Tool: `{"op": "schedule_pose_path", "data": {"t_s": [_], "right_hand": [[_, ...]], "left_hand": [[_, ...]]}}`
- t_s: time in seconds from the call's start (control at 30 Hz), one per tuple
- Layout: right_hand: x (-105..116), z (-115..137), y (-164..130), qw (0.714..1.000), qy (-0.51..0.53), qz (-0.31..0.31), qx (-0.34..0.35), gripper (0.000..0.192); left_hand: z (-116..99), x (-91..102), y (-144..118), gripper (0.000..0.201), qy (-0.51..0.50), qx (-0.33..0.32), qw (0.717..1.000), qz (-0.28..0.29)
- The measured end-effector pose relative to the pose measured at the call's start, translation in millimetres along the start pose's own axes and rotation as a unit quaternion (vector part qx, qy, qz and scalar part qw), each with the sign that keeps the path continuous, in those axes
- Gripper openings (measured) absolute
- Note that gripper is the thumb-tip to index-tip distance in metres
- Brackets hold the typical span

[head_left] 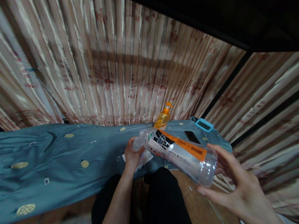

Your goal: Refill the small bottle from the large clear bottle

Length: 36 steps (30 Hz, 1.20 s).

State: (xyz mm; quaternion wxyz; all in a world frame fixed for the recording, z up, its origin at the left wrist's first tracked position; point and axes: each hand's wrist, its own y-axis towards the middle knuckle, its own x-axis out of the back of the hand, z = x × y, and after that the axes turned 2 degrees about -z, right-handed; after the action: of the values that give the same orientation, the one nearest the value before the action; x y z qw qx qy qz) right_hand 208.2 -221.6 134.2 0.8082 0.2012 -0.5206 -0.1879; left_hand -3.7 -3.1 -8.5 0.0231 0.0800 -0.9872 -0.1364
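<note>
A clear plastic bottle with a white, black and orange label lies tilted between my hands, neck to the left, base to the right. My right hand cups its base, fingers spread around it. My left hand is closed at the bottle's neck and also holds a white cloth against it. Whether the bottle has a cap is hidden by my left hand.
A blue-grey patterned bedsheet covers the surface in front. On it stand an orange pump bottle, a dark phone and a light-blue device. Striped curtains hang behind. My dark-clothed legs are below.
</note>
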Motion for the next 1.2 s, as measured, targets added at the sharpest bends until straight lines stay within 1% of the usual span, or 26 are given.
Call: {"op": "schedule_pose_path", "data": {"t_s": [0.2,0.47,0.7,0.93,1.2], "right_hand": [[0.4,-1.3,-2.3,1.0,-0.005,0.003,0.0,0.084],[-0.6,0.5,-0.7,1.0,0.004,0.004,-0.006,0.083],[-0.7,-1.2,-1.1,1.0,-0.003,-0.002,0.001,0.084],[-0.5,0.5,0.0,1.0,-0.006,-0.011,0.015,0.083],[-1.0,-0.6,-0.5,1.0,0.0,-0.004,-0.004,0.085]], "left_hand": [[-1.7,0.1,-0.3,0.038,0.0,0.01,1.0,-0.001],[-1.1,0.5,-0.1,0.038,-0.003,0.006,1.0,0.0],[1.9,0.0,0.6,0.039,-0.007,0.007,1.0,0.0],[0.6,0.5,0.4,0.038,0.005,0.014,1.0,0.0],[2.2,-0.4,0.1,0.039,-0.007,0.014,1.0,0.001]]}}
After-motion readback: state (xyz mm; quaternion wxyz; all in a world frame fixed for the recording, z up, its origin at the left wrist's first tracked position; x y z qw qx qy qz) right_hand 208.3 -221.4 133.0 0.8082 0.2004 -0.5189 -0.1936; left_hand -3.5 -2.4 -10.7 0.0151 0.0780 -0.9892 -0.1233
